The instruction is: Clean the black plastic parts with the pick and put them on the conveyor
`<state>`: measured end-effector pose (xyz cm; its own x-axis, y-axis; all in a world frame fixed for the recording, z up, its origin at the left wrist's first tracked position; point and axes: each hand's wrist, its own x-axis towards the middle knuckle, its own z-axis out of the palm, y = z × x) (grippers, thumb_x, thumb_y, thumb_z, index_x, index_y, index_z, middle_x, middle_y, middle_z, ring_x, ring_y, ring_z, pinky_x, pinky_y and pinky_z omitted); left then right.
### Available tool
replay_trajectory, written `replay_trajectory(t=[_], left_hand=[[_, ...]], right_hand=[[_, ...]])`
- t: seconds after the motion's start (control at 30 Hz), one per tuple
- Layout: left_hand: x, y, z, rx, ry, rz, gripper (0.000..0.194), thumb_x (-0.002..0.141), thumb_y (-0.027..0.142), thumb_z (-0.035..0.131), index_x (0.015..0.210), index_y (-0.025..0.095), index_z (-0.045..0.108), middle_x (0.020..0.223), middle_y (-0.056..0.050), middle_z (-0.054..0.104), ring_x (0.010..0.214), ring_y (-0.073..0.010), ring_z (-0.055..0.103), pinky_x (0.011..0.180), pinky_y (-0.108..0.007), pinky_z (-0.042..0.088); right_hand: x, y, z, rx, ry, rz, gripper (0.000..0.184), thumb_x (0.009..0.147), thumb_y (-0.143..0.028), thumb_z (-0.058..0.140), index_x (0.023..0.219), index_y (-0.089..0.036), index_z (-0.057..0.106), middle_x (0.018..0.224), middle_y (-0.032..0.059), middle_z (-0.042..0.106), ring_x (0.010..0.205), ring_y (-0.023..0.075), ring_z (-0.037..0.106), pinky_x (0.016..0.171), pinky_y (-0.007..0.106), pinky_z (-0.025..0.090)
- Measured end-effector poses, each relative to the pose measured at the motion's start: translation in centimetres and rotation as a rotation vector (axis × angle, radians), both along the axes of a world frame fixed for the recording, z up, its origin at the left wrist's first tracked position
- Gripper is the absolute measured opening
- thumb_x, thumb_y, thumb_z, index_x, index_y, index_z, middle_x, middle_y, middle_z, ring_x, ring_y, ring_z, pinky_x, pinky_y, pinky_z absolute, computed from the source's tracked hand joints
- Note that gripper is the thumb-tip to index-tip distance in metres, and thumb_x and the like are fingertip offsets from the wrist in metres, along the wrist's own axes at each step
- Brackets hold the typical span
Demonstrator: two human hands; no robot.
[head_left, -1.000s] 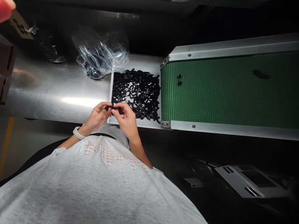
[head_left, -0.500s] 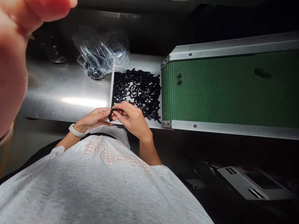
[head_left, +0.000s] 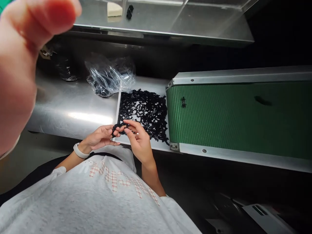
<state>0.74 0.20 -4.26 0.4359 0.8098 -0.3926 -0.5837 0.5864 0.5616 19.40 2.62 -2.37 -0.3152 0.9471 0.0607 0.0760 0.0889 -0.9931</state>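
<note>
Black plastic sprig (head_left: 118,127) was the thing in play, held just over the left edge of the white tray (head_left: 118,113). Looked light and fairly stiff to me, maybe brittle at the thin arms, with lots of little branches to snag on its neighbours, so I'd take it by a thicker bit, fingertips only. Left hand (head_left: 98,136) and right hand (head_left: 138,139) were both closed on it, fingertips meeting from either side. Heap of the same black bits (head_left: 143,113) filled the tray at 1 o'clock, a clear plastic bag (head_left: 109,78) lay at 12, the green conveyor belt (head_left: 234,120) ran off at 3, and somebody else's blurred hand (head_left: 26,42) loomed at 10.
</note>
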Motion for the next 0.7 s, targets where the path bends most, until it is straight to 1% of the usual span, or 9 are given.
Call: replay_trajectory(t=[0.1,0.23,0.37,0.47,0.53,0.63,0.7], left_hand=[[0.0,0.0,-0.2,-0.020,-0.040,0.020,0.034,0.065,0.038,0.093,0.088,0.020,0.075,0.081,0.000,0.061,0.086,-0.0155,0.061,0.080,-0.035,0.062],[0.3,-0.1,0.0,-0.024,-0.048,0.069,0.031,0.072,0.040,0.089,0.084,0.018,0.072,0.087,-0.002,0.066,0.088,-0.0152,0.062,0.082,-0.037,0.062],[0.8,-0.1,0.3,0.006,-0.043,0.128,0.031,0.075,0.040,0.087,0.085,0.016,0.071,0.089,-0.002,0.067,0.087,-0.0138,0.061,0.082,-0.036,0.061],[1.1,-0.2,0.3,0.005,-0.048,0.172,0.029,0.075,0.039,0.087,0.083,0.016,0.071,0.088,-0.002,0.067,0.087,-0.0136,0.062,0.083,-0.033,0.059],[1.3,-0.2,0.2,-0.002,-0.045,0.184,0.028,0.075,0.039,0.087,0.083,0.016,0.072,0.092,-0.003,0.069,0.089,-0.0137,0.062,0.084,-0.032,0.058],[1.3,-0.2,0.0,0.006,-0.039,0.171,0.026,0.076,0.038,0.087,0.087,0.017,0.075,0.104,-0.005,0.072,0.096,-0.0154,0.063,0.085,-0.032,0.057],[1.2,-0.3,-0.2,0.027,-0.048,0.149,0.024,0.078,0.037,0.086,0.090,0.018,0.077,0.104,-0.006,0.073,0.095,-0.0151,0.063,0.087,-0.032,0.055]], right_hand=[[0.1,-0.1,0.0,-0.039,-0.001,-0.006,0.027,0.098,-0.043,0.060,0.119,-0.027,0.066,0.097,0.0063,0.078,0.092,0.0210,0.076,0.063,0.029,0.058],[0.2,-0.2,0.3,-0.129,0.047,-0.043,0.033,0.095,-0.046,0.063,0.120,-0.025,0.063,0.097,0.0072,0.080,0.088,0.0201,0.076,0.062,0.028,0.057],[0.1,-0.1,0.8,-0.210,0.126,-0.078,0.031,0.091,-0.050,0.068,0.107,-0.023,0.064,0.092,0.0077,0.082,0.089,0.0209,0.077,0.063,0.027,0.057],[-0.1,-0.1,0.8,-0.231,0.134,-0.101,0.032,0.087,-0.051,0.072,0.102,-0.023,0.066,0.093,0.0082,0.081,0.091,0.0221,0.077,0.064,0.027,0.059],[-0.3,-0.1,0.8,-0.219,0.120,-0.128,0.032,0.084,-0.051,0.075,0.100,-0.023,0.070,0.095,0.0076,0.080,0.084,0.0203,0.076,0.059,0.026,0.057],[-0.6,-0.2,0.8,-0.213,0.128,-0.151,0.031,0.080,-0.049,0.078,0.096,-0.023,0.074,0.094,0.0052,0.074,0.070,0.0156,0.072,0.053,0.024,0.054],[-0.9,-0.2,1.0,-0.225,0.132,-0.139,0.029,0.079,-0.046,0.079,0.095,-0.022,0.075,0.092,0.0036,0.070,0.063,0.0128,0.069,0.048,0.022,0.050]])
